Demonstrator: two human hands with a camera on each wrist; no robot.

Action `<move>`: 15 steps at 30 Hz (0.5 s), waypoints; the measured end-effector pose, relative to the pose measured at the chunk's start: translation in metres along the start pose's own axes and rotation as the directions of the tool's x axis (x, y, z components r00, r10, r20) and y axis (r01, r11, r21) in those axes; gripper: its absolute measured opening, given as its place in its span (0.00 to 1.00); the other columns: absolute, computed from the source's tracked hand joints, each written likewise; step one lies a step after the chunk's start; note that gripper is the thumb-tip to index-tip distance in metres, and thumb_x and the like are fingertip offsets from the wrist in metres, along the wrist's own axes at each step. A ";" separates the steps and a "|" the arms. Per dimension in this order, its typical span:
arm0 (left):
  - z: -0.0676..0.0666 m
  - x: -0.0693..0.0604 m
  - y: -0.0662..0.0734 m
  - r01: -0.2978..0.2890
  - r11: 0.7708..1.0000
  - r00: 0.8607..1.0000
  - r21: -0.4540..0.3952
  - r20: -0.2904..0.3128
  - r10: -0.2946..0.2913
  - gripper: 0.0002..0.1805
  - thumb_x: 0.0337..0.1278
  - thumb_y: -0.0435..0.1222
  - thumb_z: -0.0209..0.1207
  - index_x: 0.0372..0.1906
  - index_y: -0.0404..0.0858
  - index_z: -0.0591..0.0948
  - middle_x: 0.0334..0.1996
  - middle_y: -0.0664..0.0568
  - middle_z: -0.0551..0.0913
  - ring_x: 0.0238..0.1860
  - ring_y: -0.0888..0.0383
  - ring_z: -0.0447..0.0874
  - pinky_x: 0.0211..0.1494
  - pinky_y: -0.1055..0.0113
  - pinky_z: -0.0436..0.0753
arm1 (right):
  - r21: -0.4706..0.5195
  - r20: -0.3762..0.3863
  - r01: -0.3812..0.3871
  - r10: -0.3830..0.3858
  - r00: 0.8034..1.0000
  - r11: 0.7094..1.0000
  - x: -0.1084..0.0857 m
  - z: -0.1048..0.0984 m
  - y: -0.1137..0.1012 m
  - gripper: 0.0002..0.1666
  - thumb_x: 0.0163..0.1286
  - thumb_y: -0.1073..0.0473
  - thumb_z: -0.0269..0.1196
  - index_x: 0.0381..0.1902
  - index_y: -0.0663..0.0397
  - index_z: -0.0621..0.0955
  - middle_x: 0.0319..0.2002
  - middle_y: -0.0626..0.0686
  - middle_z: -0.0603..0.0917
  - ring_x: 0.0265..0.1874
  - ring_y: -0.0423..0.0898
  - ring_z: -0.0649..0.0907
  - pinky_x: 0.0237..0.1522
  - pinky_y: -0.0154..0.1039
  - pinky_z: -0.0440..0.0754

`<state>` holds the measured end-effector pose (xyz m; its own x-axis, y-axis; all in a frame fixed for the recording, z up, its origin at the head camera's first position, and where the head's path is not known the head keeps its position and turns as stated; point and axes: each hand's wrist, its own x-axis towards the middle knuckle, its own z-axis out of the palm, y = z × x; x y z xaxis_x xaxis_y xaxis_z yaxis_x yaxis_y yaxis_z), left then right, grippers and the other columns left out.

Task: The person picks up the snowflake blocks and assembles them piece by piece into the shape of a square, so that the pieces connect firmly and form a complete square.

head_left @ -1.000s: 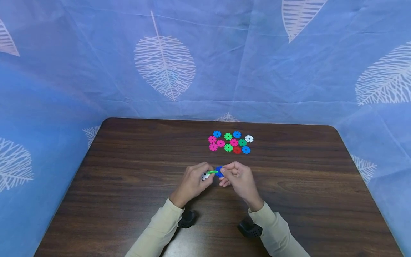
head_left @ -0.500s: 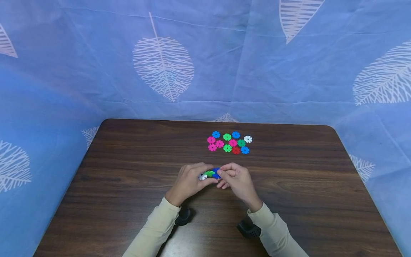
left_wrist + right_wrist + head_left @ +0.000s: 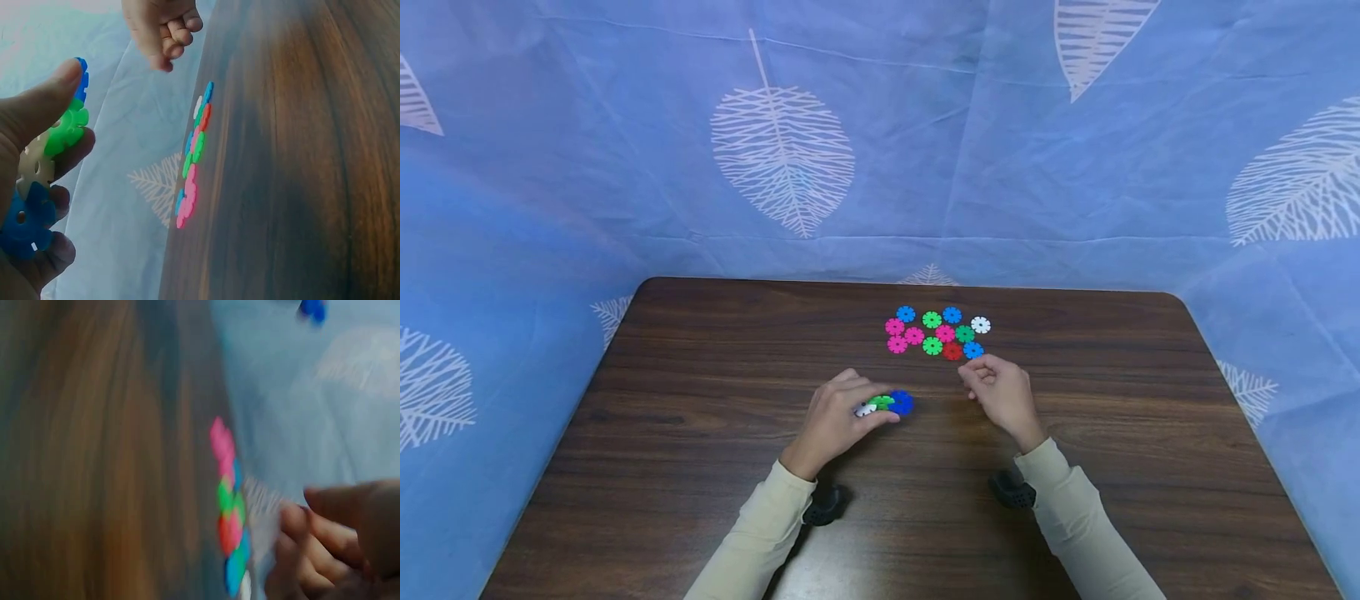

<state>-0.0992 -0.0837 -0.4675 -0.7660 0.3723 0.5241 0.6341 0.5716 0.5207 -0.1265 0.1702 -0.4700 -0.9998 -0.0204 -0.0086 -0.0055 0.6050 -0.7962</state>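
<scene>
Well, blue leaf-print cloth (image 3: 940, 167) backs a brown table (image 3: 700, 367); left hand (image 3: 833, 417) grips joined discs (image 3: 882, 402); right hand (image 3: 1004, 398) curls loosely.

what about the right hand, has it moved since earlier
Yes: in the head view, the right hand has moved right and nearer the far edge of the table.

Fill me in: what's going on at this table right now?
A person's left hand holds a chain of joined slotted discs, with blue, white and green among them. Their right hand, seemingly holding nothing, is raised beside the loose slotted discs clustered on the wooden table.
</scene>
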 end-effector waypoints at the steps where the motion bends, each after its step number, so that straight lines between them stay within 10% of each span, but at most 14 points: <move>1: 0.000 0.000 0.000 0.002 1.000 1.000 0.000 -0.003 -0.002 0.18 0.37 0.43 0.74 0.38 0.42 0.88 0.29 0.58 0.87 0.29 0.64 0.76 0.29 0.75 0.75 | -0.058 -0.049 -0.003 0.000 0.999 0.998 0.005 -0.003 0.005 0.13 0.67 0.56 0.62 0.38 0.62 0.82 0.30 0.59 0.85 0.25 0.47 0.84 0.25 0.32 0.79; 5: -0.001 -0.001 -0.002 0.005 1.000 1.000 -0.014 0.003 -0.005 0.17 0.39 0.40 0.74 0.39 0.41 0.87 0.29 0.57 0.85 0.30 0.65 0.77 0.32 0.75 0.77 | -0.179 -0.170 -0.017 -0.014 0.985 0.984 0.024 -0.008 0.021 0.11 0.65 0.58 0.64 0.36 0.64 0.82 0.28 0.59 0.84 0.25 0.48 0.82 0.30 0.38 0.77; 15: -0.003 -0.001 -0.005 0.063 0.989 0.995 -0.132 0.080 -0.053 0.25 0.42 0.40 0.72 0.49 0.35 0.82 0.36 0.52 0.84 0.33 0.64 0.79 0.38 0.73 0.82 | -0.201 -0.120 -0.066 0.042 0.992 0.977 0.048 -0.005 0.036 0.21 0.64 0.54 0.64 0.45 0.68 0.81 0.35 0.64 0.83 0.35 0.56 0.83 0.50 0.53 0.76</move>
<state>-0.1015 -0.0890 -0.4685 -0.8046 0.3985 0.4403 0.5927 0.4928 0.6371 -0.1744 0.1954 -0.4963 -0.9945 0.1006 0.0305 0.0560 0.7525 -0.6562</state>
